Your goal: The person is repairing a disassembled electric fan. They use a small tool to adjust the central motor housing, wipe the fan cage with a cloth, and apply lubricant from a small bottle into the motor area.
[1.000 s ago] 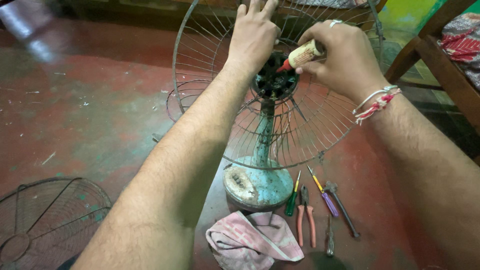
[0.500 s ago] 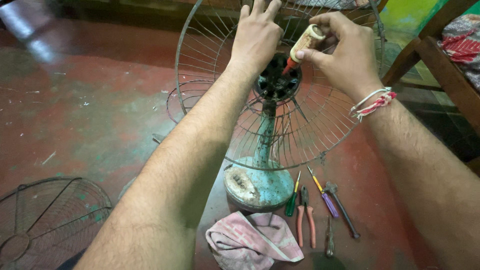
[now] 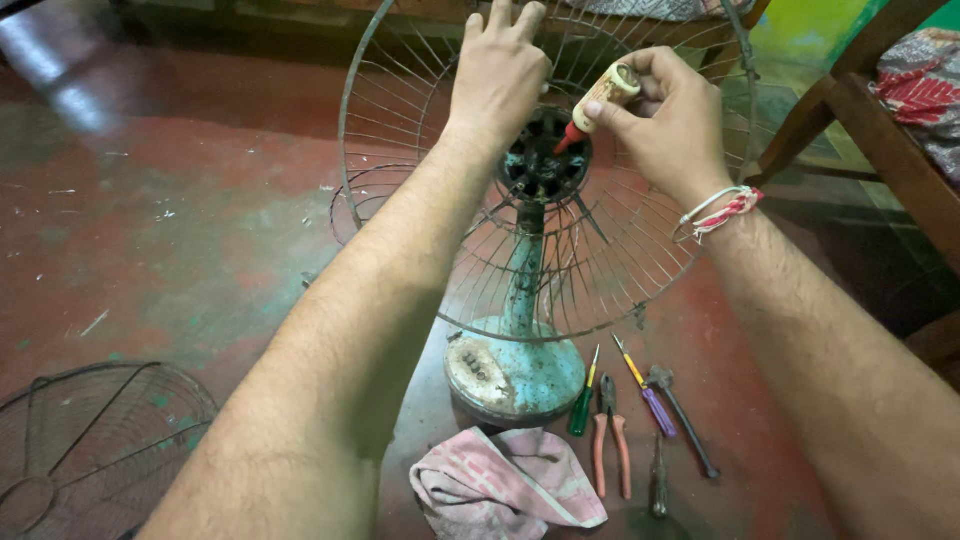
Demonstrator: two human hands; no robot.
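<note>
Worn red floor [image 3: 150, 230] with greenish patches, glare upper left; wooden chair [image 3: 860, 130] at right.

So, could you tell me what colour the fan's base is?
The fan base is worn turquoise; head view.

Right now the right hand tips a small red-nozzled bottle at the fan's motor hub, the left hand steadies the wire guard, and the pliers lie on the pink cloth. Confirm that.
Not quite: the pliers lie on the red floor beside the pink cloth, among the screwdrivers, not on it. The head view shows this. The rest holds: the right hand tips the small red-nozzled bottle at the motor hub, and the left hand steadies the wire guard.
</note>
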